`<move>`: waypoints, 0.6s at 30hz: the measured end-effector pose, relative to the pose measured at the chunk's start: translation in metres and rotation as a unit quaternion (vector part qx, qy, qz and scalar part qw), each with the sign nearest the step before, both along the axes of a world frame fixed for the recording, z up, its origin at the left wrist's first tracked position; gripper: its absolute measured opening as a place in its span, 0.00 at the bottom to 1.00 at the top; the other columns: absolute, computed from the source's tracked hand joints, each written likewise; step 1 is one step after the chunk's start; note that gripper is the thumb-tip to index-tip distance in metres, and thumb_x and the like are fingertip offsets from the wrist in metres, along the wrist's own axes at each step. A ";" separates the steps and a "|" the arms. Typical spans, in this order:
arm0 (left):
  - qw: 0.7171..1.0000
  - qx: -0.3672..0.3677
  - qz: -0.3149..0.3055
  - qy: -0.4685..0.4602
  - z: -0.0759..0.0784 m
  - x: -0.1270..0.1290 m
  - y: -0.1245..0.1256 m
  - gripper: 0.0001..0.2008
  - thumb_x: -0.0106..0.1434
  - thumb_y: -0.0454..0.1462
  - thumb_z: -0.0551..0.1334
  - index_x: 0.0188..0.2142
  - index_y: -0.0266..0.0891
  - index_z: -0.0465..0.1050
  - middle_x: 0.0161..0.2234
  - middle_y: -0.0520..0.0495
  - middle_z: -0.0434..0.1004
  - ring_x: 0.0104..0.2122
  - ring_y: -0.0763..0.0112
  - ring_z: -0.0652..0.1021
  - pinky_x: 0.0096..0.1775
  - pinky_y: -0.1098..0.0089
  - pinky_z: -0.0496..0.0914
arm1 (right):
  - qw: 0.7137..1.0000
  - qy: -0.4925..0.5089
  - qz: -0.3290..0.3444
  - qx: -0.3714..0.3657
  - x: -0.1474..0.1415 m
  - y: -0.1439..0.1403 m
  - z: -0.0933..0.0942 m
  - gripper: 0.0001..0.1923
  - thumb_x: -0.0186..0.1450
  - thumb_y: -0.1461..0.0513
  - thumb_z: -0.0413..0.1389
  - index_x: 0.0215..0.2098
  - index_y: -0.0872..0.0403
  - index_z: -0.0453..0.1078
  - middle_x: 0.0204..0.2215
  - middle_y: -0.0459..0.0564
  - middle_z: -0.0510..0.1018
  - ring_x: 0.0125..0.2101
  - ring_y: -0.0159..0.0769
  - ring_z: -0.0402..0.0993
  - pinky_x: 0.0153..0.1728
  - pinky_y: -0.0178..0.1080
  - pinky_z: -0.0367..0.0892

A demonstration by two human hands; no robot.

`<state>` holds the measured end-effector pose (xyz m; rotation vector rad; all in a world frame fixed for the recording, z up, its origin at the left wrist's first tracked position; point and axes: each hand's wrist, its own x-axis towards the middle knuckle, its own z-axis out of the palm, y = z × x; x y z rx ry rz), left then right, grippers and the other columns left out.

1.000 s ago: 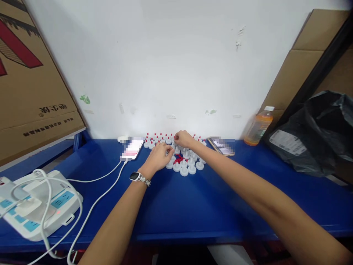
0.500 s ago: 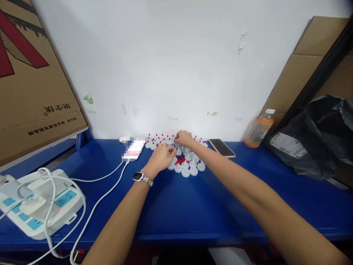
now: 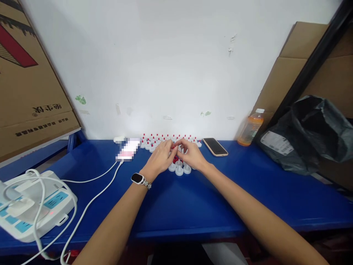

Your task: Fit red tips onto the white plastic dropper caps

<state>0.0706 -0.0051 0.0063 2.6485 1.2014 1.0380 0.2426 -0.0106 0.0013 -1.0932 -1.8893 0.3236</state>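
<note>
Both hands over white caps on a blue table (image 3: pixel 176 206).
Left hand (image 3: pixel 161 159) and right hand (image 3: pixel 193 156) meet fingertip to fingertip above the caps (image 3: pixel 179 169); grip unclear.

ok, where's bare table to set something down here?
Free: the blue table front strip between the forearms, and right of the phone up to the black bag. Crowded: white caps around both hands at the wall; power strip and cables at left.
</note>
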 end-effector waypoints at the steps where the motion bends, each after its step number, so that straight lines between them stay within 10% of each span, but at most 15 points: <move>1: 1.000 0.010 -0.005 0.025 0.000 0.003 -0.002 0.14 0.74 0.43 0.45 0.39 0.40 0.63 0.37 0.45 0.71 0.38 0.63 0.72 0.41 0.63 0.67 | 1.000 0.018 0.005 -0.007 0.001 -0.005 -0.003 0.10 0.60 0.61 0.55 0.41 0.53 0.70 0.31 0.45 0.77 0.29 0.32 0.71 0.33 0.36 0.66; 6: 0.996 0.050 -0.017 0.066 -0.002 0.009 -0.003 0.16 0.75 0.40 0.42 0.39 0.41 0.65 0.36 0.45 0.70 0.39 0.62 0.71 0.44 0.62 0.66 | 0.995 0.093 0.045 -0.010 0.004 -0.014 -0.006 0.12 0.60 0.61 0.55 0.43 0.52 0.63 0.38 0.47 0.77 0.34 0.33 0.73 0.33 0.35 0.67; 18: 0.918 -0.199 0.044 -0.339 -0.006 0.029 0.009 0.21 0.71 0.46 0.44 0.23 0.42 0.54 0.20 0.54 0.57 0.21 0.73 0.62 0.26 0.69 0.60 | 0.979 -0.047 -0.119 0.157 0.006 -0.022 0.008 0.09 0.64 0.67 0.48 0.40 0.51 0.65 0.41 0.53 0.72 0.40 0.41 0.70 0.42 0.41 0.66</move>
